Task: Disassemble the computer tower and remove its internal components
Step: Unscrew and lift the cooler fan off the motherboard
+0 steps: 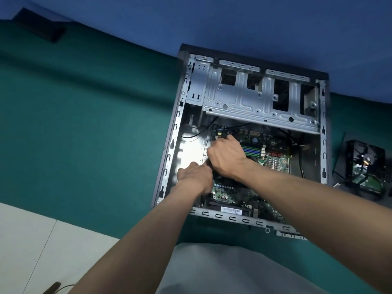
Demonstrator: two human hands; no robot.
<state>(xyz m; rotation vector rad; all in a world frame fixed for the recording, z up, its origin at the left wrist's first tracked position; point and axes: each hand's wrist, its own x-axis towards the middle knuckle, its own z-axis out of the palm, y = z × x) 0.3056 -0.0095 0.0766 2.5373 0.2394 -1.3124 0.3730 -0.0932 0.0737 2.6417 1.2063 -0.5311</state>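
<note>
Head cam, left to right. Well off to the left of the computer tower point(250, 132), up by the blue wall, sits one dark flat slab point(40, 26). The tower itself, just one, lies on its side on the green tabletop point(84, 124) with the open side facing up. Its long axis runs away from me toward the wall, with the one metal drive cage point(254, 96) at the far end.

Both hands are inside the tower, at the left edge of the single motherboard point(273, 160). The left hand point(196, 177) is knuckles up with its fingers curled down. The right hand point(226, 158) is touching it, just beyond, also curled over. Fingertips are hidden on both, so I can't tell what either one has hold of.

Just right of the tower there's one little heap of pulled parts point(367, 168), black casing with a green board showing.
</note>
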